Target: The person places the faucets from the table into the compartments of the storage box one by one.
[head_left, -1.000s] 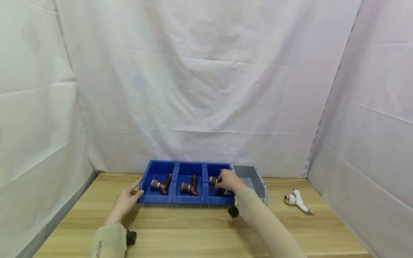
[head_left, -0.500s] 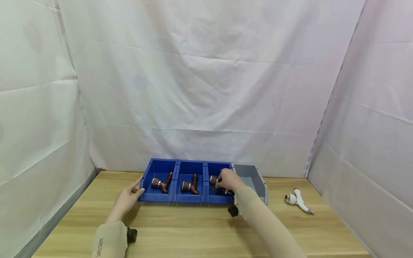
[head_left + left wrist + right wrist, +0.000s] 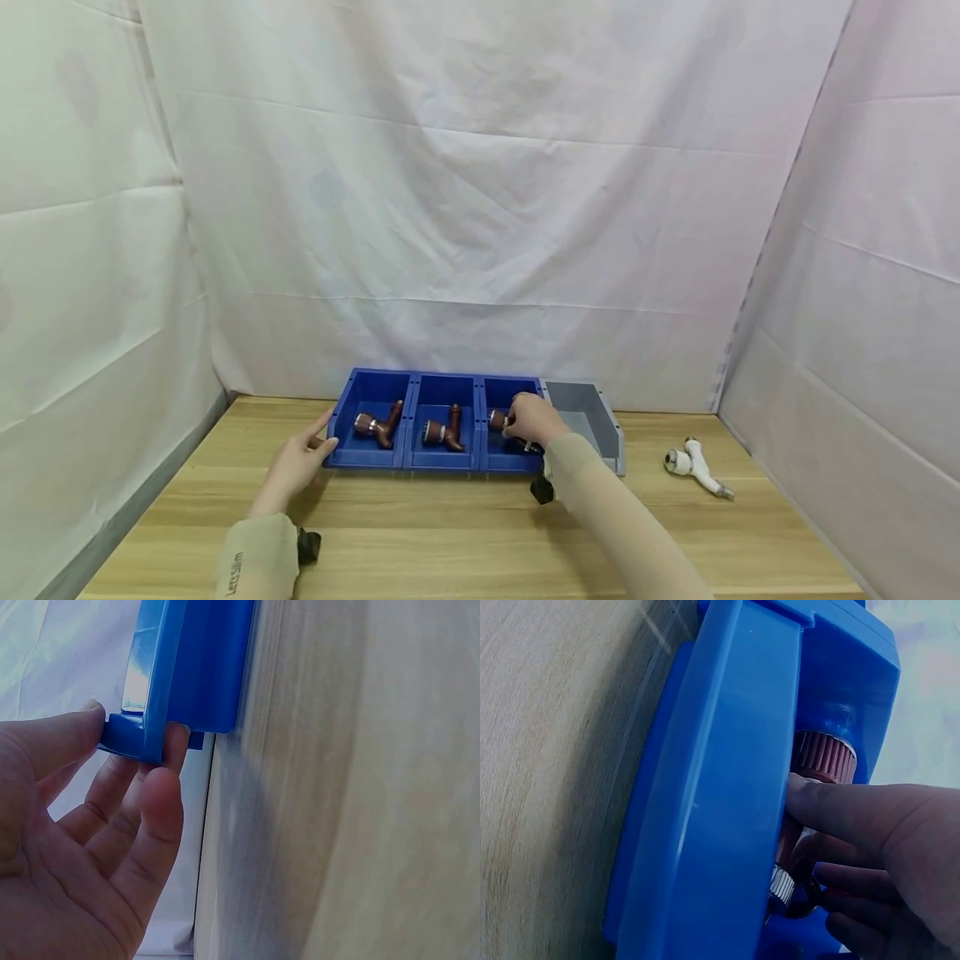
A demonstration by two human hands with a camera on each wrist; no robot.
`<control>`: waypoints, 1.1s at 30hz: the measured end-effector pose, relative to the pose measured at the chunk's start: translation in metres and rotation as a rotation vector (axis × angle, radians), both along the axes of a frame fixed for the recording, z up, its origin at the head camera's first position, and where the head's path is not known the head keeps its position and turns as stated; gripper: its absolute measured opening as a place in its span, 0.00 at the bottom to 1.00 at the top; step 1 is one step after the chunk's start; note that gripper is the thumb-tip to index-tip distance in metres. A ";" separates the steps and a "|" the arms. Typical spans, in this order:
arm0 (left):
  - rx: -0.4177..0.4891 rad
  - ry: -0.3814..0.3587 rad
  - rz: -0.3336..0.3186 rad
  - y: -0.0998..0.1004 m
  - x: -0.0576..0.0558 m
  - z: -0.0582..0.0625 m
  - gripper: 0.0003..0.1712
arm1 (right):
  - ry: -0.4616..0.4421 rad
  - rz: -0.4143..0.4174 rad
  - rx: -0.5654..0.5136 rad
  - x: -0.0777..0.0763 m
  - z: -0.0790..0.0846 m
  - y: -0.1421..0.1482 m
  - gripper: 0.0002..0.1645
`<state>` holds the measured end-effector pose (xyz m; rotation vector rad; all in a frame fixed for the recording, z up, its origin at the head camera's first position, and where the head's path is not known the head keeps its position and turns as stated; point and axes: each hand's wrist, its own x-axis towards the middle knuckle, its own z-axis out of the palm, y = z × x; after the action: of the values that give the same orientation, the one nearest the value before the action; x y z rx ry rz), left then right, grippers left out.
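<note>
While white sheeting [image 3: 480, 208] hangs round three sides of the workspace, a wood-grained table [image 3: 442, 533] stretches out in front of it, and towards its back I see four bins side by side, three blue and one grey. The left blue bin [image 3: 365, 460], the middle blue bin [image 3: 441, 461] and the right blue bin [image 3: 512, 392] each hold one brown tap, and the grey bin [image 3: 597, 421] sits beside them at the right end.

The person's right hand [image 3: 536, 421] reaches down into the right blue bin, its thumb and fingers closed narrowly about the tap in there. The left hand [image 3: 295, 461] pinches the front outer corner of the left blue bin, thumb on the rim and fingers bent beneath.

Lying flat on the table, well apart from the bins on the right, is a white tap [image 3: 699, 469]. The left brown tap [image 3: 383, 430] and the middle brown tap [image 3: 450, 435] rest on their bin floors, ribbed knobs pointing left. The gripped brown tap [image 3: 498, 421] also points its knob left, its body partly hidden by the fingers.
</note>
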<state>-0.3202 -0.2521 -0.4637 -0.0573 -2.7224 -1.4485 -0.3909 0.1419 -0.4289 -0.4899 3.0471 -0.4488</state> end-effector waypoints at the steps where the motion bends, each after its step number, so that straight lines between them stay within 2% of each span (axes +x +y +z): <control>1: 0.000 -0.003 0.003 0.000 0.000 0.000 0.33 | 0.001 -0.002 0.003 0.000 0.000 0.000 0.20; 5: 0.001 0.001 0.004 0.001 0.000 0.000 0.33 | 0.004 0.000 -0.005 0.001 0.001 -0.001 0.20; 12: -0.003 -0.004 0.004 0.000 0.000 0.001 0.33 | -0.002 -0.003 -0.015 0.002 0.000 -0.002 0.26; 26: -0.008 -0.008 0.012 0.001 0.000 0.000 0.33 | 0.010 -0.006 0.040 0.004 -0.001 -0.003 0.21; 33: -0.003 -0.008 0.012 0.001 0.000 0.000 0.33 | 0.006 -0.016 0.045 0.000 -0.004 -0.004 0.24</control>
<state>-0.3202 -0.2516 -0.4634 -0.0363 -2.7265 -1.4444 -0.3908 0.1381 -0.4324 -0.4666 3.0610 -0.3786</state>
